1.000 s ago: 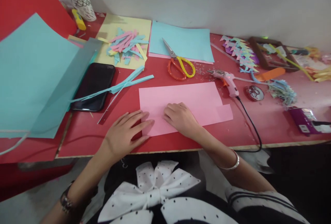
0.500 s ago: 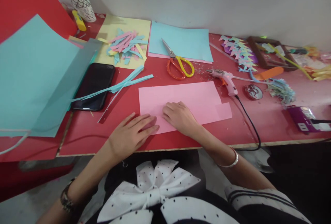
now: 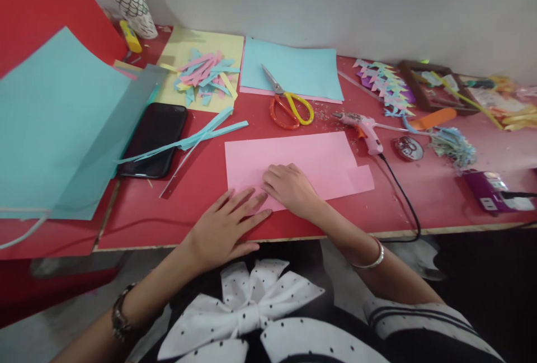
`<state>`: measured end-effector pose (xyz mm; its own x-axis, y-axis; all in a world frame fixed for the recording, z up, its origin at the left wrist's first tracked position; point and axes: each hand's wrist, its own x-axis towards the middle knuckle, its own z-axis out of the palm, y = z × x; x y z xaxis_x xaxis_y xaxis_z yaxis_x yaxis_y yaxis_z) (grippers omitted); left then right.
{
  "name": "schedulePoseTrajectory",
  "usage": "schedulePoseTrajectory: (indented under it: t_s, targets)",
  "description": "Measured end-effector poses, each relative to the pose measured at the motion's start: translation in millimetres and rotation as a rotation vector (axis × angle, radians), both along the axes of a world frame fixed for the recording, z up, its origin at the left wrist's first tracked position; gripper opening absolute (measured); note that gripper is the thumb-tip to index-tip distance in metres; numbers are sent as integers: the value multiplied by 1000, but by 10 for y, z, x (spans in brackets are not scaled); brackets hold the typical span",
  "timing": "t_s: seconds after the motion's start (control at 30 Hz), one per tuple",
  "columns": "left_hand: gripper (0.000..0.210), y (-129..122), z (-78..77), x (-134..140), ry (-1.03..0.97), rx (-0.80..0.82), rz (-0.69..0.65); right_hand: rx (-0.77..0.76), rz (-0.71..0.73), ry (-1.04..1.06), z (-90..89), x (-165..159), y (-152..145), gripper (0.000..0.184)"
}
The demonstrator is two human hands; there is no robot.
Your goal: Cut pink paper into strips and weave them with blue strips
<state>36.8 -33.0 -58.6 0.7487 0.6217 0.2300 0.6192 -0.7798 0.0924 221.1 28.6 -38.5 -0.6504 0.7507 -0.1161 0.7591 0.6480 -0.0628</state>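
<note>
A pink sheet of paper (image 3: 293, 153) lies at the front of the red table, with a lower flap sticking out at its right end, so it looks folded unevenly. My left hand (image 3: 224, 226) is open, fingers spread, its fingertips flat on the paper's lower left edge. Just right of it, my right hand (image 3: 289, 187) presses down on the paper with curled fingers held together. Beyond the paper lie scissors (image 3: 291, 108) with one red and one yellow handle. To the right rests a pink glue gun (image 3: 364, 127).
Blue paper strips (image 3: 201, 133) cross a black phone (image 3: 155, 139) at left. Cut strips (image 3: 207, 75) are heaped on yellow paper (image 3: 168, 52). Blue sheets (image 3: 302, 64) lie at the back. A tape roll (image 3: 408, 149) and a purple box (image 3: 486, 192) sit at right.
My left hand has slid right and toward me along the paper's near edge, its fingers spreading wider. The right hand stays pressed on the same spot.
</note>
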Motion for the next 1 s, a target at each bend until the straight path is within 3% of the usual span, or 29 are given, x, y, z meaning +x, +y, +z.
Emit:
schedulePoseTrajectory:
  t_s: [0.2, 0.5, 0.67, 0.83, 1.0]
  targets:
    - [48, -38, 4, -230, -47, -74, -21, 8, -10, 27, -9, 10, 3, 24]
    - [39, -111, 96, -613, 31, -62, 1, -18, -29, 33, 32, 4, -4, 23]
    - [42, -32, 138, -376, 0, 74, 4, -21, -38, 62, 50, -1, -17, 22]
    - [50, 30, 138, -42, 67, 73, 11, -7, -34, 145, 32, 47, -30, 20]
    - [51, 6, 143, 10, 98, 67, 32, -2, -19, 228, 14, 264, -20, 16]
